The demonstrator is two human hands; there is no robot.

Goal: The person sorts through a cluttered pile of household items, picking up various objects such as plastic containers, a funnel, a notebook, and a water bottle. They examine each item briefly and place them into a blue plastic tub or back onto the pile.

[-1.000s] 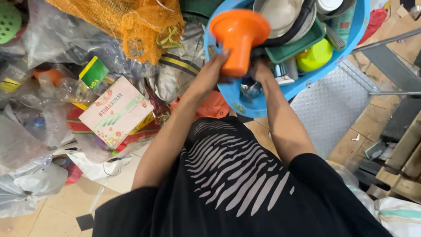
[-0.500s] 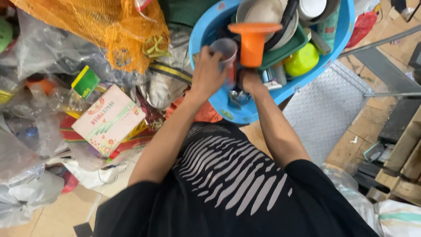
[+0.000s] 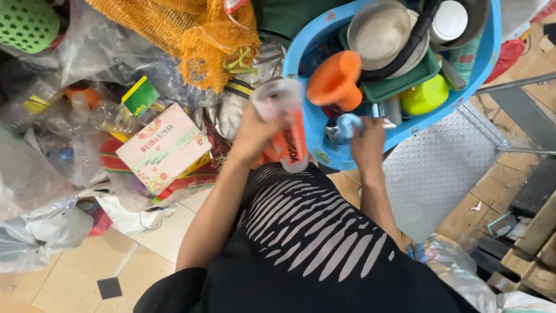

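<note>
A clear plastic tumbler with an orange printed band [image 3: 285, 124] is held in the left hand [image 3: 255, 130], just left of the frame's centre. The grip is clenched around the tumbler's lower half; its open mouth points toward the top of the frame, its long axis tilted slightly, base toward the lower right. The tumbler is blurred, so finger placement cannot be read exactly.

The right hand [image 3: 368, 142] is seen right of centre, at the near rim of a large blue plastic tub [image 3: 307, 49]. Its fingers are closed on a small pale-blue rounded object [image 3: 347, 124], whose kind cannot be told.

The tumbler lies outside the tub, just beside its left wall; the tub lies to the upper right of the left-hand grip. An orange plastic funnel-shaped cup [image 3: 335, 81] stands inside the tub, between the two hands and above them. Metal bowls [image 3: 379, 32] and a green tray [image 3: 399, 84] are stacked further in. An orange mesh sack [image 3: 174, 26] and a cardboard box [image 3: 164, 148] are noted at left.
</note>
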